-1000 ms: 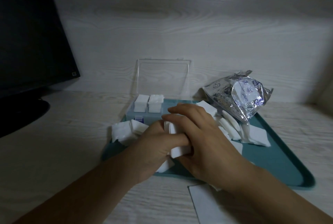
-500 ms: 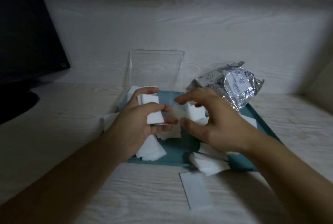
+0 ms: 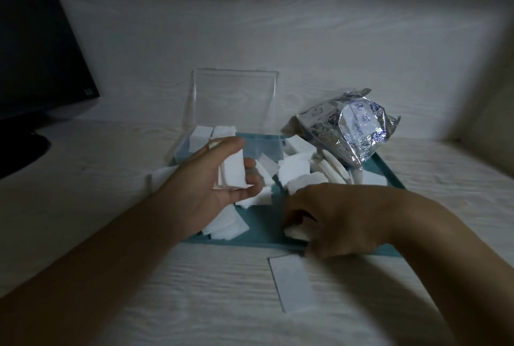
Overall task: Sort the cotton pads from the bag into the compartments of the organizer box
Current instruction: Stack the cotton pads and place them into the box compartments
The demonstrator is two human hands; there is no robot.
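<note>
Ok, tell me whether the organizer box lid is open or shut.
Open. The clear lid stands upright behind the box, and white pads show in the back compartments.

Dim pale wood-grain desk, dark monitor

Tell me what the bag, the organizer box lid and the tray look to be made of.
The bag looks like metallised foil film: silvery, crinkled, with sharp glints. The organizer box lid seems to be clear hard plastic: the wall shows through it and its edges catch light. The tray is matte teal, probably plastic, though the dim light leaves that open.
</note>
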